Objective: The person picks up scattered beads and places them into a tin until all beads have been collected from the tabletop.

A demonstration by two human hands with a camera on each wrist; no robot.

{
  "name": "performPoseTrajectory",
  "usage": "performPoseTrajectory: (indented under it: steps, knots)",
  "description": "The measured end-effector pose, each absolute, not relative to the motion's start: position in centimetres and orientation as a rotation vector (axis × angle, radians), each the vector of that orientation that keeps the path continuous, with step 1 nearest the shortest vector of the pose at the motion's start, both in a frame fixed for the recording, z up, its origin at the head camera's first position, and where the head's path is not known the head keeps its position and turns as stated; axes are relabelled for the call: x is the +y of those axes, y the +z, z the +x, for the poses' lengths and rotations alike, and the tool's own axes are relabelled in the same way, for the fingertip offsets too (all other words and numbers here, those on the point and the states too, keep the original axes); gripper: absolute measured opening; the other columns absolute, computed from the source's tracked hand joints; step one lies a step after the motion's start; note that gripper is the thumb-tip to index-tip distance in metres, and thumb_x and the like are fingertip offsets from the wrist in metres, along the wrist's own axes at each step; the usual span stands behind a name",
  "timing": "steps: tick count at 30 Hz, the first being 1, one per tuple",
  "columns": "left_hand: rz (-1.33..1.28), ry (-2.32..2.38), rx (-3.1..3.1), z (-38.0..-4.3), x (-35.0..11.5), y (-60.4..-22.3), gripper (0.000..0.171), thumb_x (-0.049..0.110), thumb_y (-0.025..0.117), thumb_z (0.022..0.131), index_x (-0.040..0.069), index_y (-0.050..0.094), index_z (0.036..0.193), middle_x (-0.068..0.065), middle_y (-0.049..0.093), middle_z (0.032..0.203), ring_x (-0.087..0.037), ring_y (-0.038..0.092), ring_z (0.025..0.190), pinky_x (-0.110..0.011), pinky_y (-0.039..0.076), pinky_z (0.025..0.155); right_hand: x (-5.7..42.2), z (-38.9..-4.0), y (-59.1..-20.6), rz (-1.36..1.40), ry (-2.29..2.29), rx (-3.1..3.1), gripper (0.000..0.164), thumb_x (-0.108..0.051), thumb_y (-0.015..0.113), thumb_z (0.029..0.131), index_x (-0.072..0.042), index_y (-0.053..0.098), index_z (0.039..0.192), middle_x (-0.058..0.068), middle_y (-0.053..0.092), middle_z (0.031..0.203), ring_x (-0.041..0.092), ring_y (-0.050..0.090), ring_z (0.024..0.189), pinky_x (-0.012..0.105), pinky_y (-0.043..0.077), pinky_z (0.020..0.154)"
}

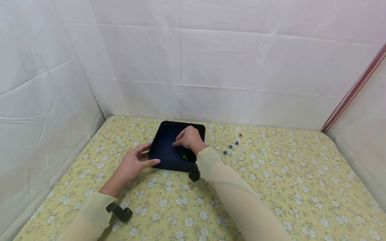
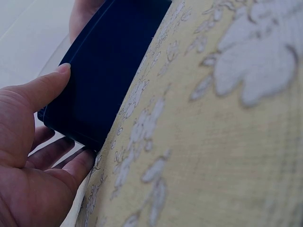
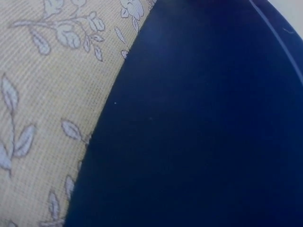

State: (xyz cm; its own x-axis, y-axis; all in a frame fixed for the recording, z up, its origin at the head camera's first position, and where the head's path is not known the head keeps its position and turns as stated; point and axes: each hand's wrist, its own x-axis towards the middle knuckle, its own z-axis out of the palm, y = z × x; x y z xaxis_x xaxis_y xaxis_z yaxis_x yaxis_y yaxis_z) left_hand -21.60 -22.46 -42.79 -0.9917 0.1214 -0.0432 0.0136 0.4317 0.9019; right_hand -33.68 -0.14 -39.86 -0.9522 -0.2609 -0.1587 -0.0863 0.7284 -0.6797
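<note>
A dark blue square tray (image 1: pixel 164 152) with raised walls stands on the table. My left hand (image 1: pixel 135 161) holds its near left corner. In the left wrist view, the thumb (image 2: pixel 49 87) lies on the tray's outer wall and the other fingers reach round the corner. My right hand (image 1: pixel 190 138) is over the inside of the tray, its fingers bent and tips close together; I cannot tell whether they pinch something small. Below that hand, several small yellow-green pieces (image 1: pixel 185 156) lie in the tray. The right wrist view shows mostly the tray's outer wall (image 3: pixel 189 123), with no fingers visible.
Right of the tray lie three small blue pieces, the nearest blue piece (image 1: pixel 224 152) closest to it, and a small brown piece (image 1: pixel 240 135) farther back. A yellow flowered cloth (image 1: pixel 286 187) covers the table. White sheeting (image 1: pixel 193 67) rises behind and at both sides.
</note>
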Motion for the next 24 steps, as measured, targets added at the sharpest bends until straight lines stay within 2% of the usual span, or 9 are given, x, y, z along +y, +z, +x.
performPoseTrajectory:
  steps: [16, 24]
  knots:
    - [0.124, 1.615, 2.574, -21.5, -22.38, -42.73, 0.09, 0.049, 0.079, 0.088, 0.025, 0.034, 0.162, -0.008, 0.033, 0.168, -0.038, 0.045, 0.146, -0.051, 0.052, 0.108, -0.03, -33.71, -39.86, -0.245, -1.046, 2.691, 0.009, -0.024, 0.087, 0.085, -0.017, 0.085, 0.089, 0.007, 0.07, 0.132, 0.026, 0.064, 0.121, 0.041, 0.06, 0.094]
    - [0.115, 1.616, 2.575, -21.42, -22.37, -42.6, 0.09, 0.05, 0.079, 0.089, 0.025, 0.033, 0.162, -0.008, 0.032, 0.168, -0.039, 0.044, 0.146, -0.052, 0.051, 0.108, 0.23, -33.2, -39.69, -0.311, -1.09, 2.724, 0.011, -0.026, 0.085, 0.087, -0.017, 0.085, 0.094, 0.001, 0.079, 0.108, 0.021, 0.069, 0.106, 0.038, 0.061, 0.088]
